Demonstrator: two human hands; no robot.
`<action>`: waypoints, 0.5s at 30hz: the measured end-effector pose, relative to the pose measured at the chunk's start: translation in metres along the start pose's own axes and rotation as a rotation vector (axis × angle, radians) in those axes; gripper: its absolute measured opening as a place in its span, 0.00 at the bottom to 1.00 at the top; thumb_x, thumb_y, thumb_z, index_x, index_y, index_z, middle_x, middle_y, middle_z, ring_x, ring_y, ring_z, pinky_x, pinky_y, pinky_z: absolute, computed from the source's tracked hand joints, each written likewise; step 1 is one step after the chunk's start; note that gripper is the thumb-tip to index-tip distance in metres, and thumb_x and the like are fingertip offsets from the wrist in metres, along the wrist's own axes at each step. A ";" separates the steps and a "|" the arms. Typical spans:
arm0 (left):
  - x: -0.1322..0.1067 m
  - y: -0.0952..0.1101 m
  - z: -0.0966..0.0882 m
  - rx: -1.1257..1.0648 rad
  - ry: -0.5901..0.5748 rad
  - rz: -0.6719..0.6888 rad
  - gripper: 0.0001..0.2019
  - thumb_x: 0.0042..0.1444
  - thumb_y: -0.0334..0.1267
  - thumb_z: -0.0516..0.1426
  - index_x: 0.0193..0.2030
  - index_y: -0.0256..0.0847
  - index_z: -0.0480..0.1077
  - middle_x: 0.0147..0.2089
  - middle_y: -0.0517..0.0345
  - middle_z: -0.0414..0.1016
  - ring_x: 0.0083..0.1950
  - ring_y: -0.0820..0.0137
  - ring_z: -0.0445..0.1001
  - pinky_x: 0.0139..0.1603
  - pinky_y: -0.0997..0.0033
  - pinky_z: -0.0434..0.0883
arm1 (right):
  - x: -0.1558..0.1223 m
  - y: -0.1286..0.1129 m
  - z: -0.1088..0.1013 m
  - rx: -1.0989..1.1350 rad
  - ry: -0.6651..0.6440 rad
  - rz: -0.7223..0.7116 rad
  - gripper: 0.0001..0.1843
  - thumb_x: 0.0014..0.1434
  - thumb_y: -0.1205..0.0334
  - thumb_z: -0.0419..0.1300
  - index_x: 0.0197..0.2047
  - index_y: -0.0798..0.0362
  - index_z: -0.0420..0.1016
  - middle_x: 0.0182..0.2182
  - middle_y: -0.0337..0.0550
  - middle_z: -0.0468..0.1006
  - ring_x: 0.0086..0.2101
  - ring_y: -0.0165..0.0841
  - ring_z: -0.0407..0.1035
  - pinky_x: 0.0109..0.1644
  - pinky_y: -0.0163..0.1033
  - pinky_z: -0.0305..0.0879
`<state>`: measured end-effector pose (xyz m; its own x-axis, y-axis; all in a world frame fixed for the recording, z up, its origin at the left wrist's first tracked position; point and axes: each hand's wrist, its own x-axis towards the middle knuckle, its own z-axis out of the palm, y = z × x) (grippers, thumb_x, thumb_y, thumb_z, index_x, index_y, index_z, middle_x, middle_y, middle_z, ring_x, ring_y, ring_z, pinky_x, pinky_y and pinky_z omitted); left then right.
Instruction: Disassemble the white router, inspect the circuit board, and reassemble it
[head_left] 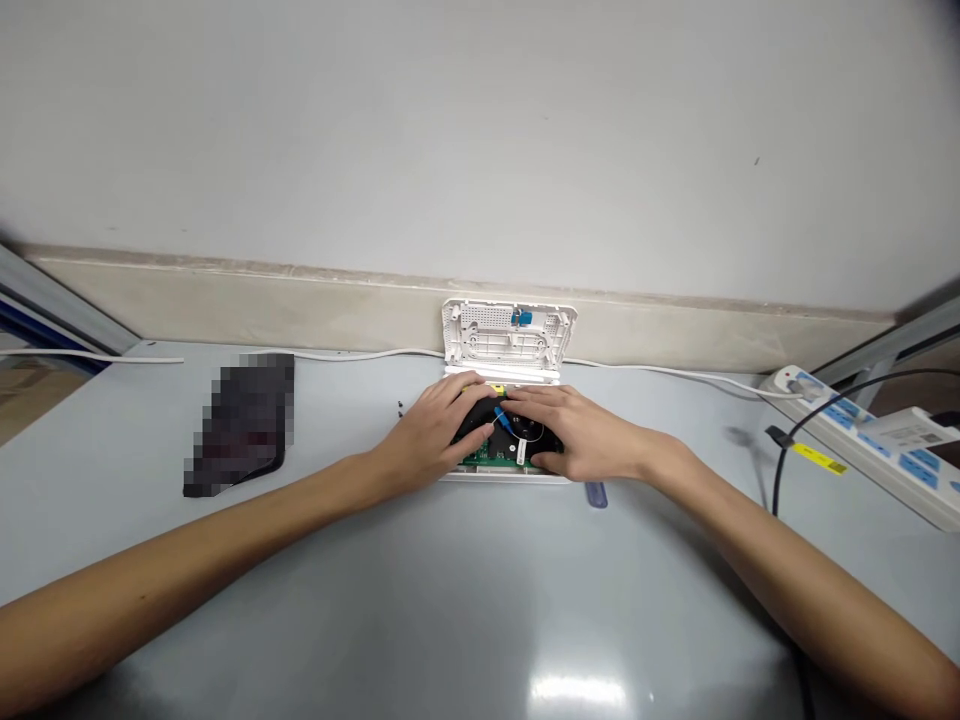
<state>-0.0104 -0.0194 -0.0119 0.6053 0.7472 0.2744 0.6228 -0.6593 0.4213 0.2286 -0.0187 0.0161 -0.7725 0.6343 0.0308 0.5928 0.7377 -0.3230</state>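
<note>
"Fingers point(472, 442), left hand point(431, 432) and right hand point(585, 435)?"

"Spread over the circuit board point(491, 463), thumbs set apart."

"Position of circuit board?"

"Inside the white casing point(517, 479) on the bench point(450, 580), cover point(495, 347) upright behind."

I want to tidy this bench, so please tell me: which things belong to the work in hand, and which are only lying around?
Seemingly in the work:
opened white device, touched by left hand and right hand
blue connector
white cover behind

Seemingly lying around:
dark pixelated object
power strip
black cable with yellow tag
</note>
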 end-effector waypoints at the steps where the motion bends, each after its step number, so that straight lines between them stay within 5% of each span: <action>1: 0.000 0.000 0.000 0.001 0.002 0.000 0.17 0.65 0.43 0.49 0.58 0.43 0.61 0.61 0.50 0.63 0.64 0.60 0.60 0.63 0.55 0.59 | 0.000 0.000 0.000 -0.005 -0.001 -0.003 0.37 0.55 0.60 0.61 0.66 0.59 0.59 0.63 0.56 0.62 0.62 0.46 0.56 0.64 0.52 0.53; 6: -0.001 0.001 -0.001 0.001 0.008 0.002 0.17 0.65 0.43 0.49 0.59 0.44 0.61 0.61 0.51 0.63 0.64 0.60 0.60 0.63 0.55 0.60 | 0.002 -0.001 0.002 -0.028 0.029 -0.013 0.36 0.58 0.52 0.60 0.66 0.56 0.59 0.63 0.55 0.63 0.60 0.48 0.59 0.62 0.55 0.55; 15: 0.002 0.002 -0.005 -0.028 -0.031 0.008 0.19 0.66 0.47 0.46 0.59 0.42 0.60 0.61 0.50 0.64 0.63 0.60 0.61 0.63 0.56 0.59 | 0.005 0.003 0.004 -0.010 0.079 -0.077 0.34 0.57 0.55 0.60 0.65 0.55 0.60 0.58 0.54 0.69 0.56 0.46 0.63 0.59 0.53 0.57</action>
<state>-0.0104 -0.0185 -0.0062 0.6255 0.7386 0.2513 0.6042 -0.6624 0.4429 0.2257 -0.0147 0.0121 -0.7957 0.5916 0.1300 0.5350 0.7870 -0.3074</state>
